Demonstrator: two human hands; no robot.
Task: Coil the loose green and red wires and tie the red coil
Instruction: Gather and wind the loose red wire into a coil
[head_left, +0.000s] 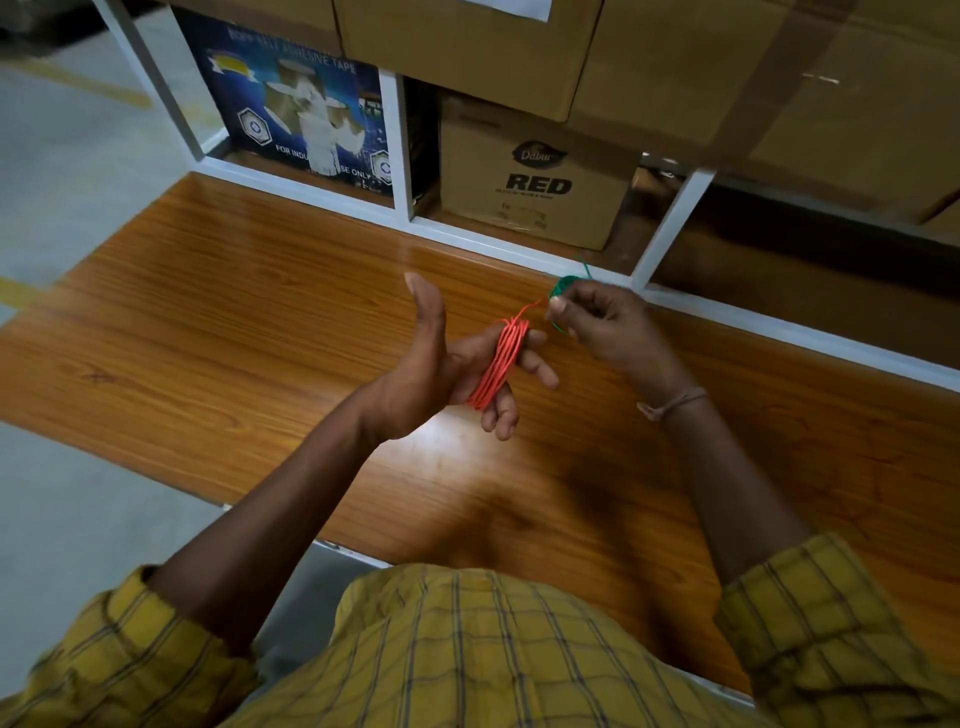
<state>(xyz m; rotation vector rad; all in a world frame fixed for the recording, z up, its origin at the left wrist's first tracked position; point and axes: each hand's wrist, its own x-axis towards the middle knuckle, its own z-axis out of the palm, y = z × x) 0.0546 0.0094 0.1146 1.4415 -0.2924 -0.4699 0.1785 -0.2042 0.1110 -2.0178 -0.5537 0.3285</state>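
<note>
Red wire (500, 364) is wound in several turns around the outstretched fingers of my left hand (447, 364), whose thumb points up. My right hand (605, 327) pinches the free end of the red wire just right of the coil. A small green wire coil (565, 287) lies on the wooden table (234, 322) behind my right hand, partly hidden by its fingers, with a short green tail sticking up.
A white shelf frame (395, 145) runs along the table's far edge. It holds a blue tape box (296, 114) and cardboard boxes (535, 176). Grey floor lies to the left.
</note>
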